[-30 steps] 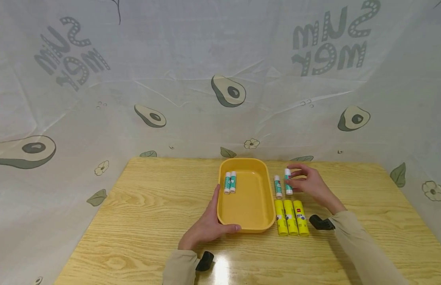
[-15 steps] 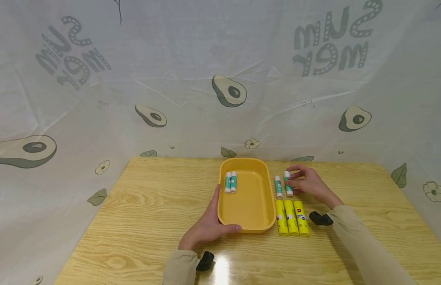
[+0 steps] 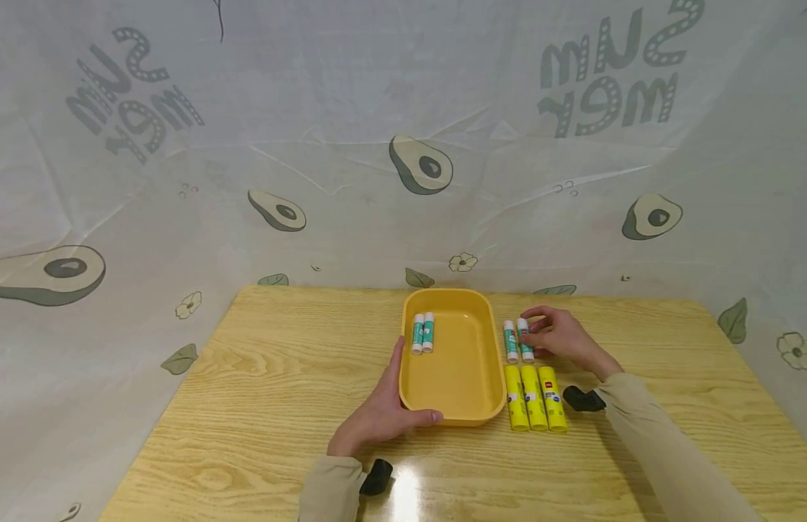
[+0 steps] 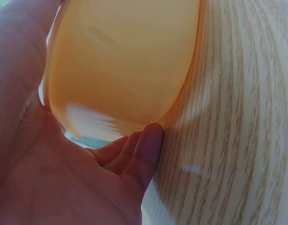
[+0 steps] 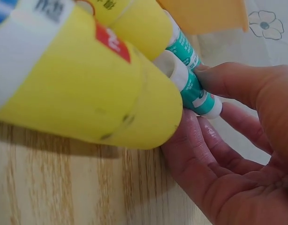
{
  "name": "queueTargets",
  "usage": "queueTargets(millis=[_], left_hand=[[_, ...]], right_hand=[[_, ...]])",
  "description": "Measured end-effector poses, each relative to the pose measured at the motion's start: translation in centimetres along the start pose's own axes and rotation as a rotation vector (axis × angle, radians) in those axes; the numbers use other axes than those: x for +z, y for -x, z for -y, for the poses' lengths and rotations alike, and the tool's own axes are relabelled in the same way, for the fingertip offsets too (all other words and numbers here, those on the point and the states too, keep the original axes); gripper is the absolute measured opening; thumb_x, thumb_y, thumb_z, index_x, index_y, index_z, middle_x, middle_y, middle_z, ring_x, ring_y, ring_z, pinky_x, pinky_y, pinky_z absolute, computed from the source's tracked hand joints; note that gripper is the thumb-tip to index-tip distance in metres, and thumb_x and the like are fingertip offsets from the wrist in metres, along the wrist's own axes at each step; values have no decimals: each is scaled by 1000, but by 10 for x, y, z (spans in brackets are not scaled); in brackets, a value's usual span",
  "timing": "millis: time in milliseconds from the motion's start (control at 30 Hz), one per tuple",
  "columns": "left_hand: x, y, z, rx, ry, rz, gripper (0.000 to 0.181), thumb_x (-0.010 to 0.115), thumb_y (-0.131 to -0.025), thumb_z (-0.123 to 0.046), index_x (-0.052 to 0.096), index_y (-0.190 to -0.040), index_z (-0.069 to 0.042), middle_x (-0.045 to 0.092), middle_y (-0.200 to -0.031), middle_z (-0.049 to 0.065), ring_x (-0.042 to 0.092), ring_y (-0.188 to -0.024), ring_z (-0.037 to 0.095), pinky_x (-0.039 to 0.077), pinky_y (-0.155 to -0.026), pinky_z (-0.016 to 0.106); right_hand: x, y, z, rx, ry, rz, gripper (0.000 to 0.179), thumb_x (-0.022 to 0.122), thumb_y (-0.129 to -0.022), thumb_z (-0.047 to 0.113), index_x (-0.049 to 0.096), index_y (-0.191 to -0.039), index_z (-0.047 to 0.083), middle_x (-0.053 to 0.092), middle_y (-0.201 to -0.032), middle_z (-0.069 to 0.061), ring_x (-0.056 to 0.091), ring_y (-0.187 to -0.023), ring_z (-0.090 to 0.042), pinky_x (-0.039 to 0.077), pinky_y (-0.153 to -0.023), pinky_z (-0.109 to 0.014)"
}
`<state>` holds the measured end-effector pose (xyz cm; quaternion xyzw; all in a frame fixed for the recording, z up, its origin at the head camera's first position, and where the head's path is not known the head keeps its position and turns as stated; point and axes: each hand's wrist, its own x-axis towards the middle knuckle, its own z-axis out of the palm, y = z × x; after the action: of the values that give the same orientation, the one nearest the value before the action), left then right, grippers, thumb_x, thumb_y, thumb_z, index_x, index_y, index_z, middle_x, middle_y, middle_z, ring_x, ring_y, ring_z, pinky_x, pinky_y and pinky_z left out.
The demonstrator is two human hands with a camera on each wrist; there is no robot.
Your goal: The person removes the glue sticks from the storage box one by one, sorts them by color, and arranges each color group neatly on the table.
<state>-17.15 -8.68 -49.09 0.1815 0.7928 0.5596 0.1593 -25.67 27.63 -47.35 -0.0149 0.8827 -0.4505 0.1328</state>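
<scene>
My left hand (image 3: 380, 413) grips the near left corner of a yellow-orange plastic tray (image 3: 452, 388), thumb along the front rim and fingers along its left side. Two small white-and-teal glue sticks (image 3: 428, 335) lie side by side in the tray's far left part. To the right of the tray, my right hand (image 3: 561, 338) pinches a teal glue stick (image 5: 194, 93) between thumb and fingers. It lies close beside another teal glue stick (image 3: 510, 344), nearly parallel to it. In the right wrist view, large yellow glue sticks (image 5: 130, 89) partly hide both small ones.
Three large yellow glue sticks (image 3: 535, 399) lie in a row right of the tray, just in front of the teal pair. All stand on a wood-grain table (image 3: 279, 377). Behind it hangs a pale printed cloth (image 3: 351, 167).
My right hand has lowered the teal glue stick and shifted it left and slightly nearer, up beside the other teal one. The left hand and tray have stayed put.
</scene>
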Motion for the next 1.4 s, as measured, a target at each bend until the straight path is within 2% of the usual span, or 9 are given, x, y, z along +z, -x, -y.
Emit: queueTargets(millis=[100,533,967,1400], left_hand=[[0,-1,0,7,9,4,135,90,-77,-38,-13,-164,-30,12,-172,5,35,-147,25,19,-126,55],[0,0,-2,-29,7,-1,135,90,-77,-40,-14,-163,-35,6,-173,6,26,-153,27,16,-127,56],[0,-1,-1,-16,22,3,135,90,-78,-38,-14,-163,-34,8,-173,6,32,-150,26,17,-127,55],[1,-1,1,-13,4,0,135,90,-78,-40,-14,-164,-32,12,-172,6,36,-146,25,19,-126,54]], right_hand=[[0,0,1,2,7,2,53,73,-96,17,50,-140,-1,60,-119,-23,65,-90,-23,62,-74,-30],[0,2,8,30,41,-8,54,73,-95,18,50,-140,-2,60,-116,-22,64,-85,-21,62,-72,-28],[1,2,10,53,14,1,54,72,-96,17,49,-140,-2,59,-114,-21,64,-81,-19,61,-71,-27],[3,4,11,60,27,4,53,72,-96,17,49,-141,-2,59,-116,-22,63,-85,-21,61,-73,-28]])
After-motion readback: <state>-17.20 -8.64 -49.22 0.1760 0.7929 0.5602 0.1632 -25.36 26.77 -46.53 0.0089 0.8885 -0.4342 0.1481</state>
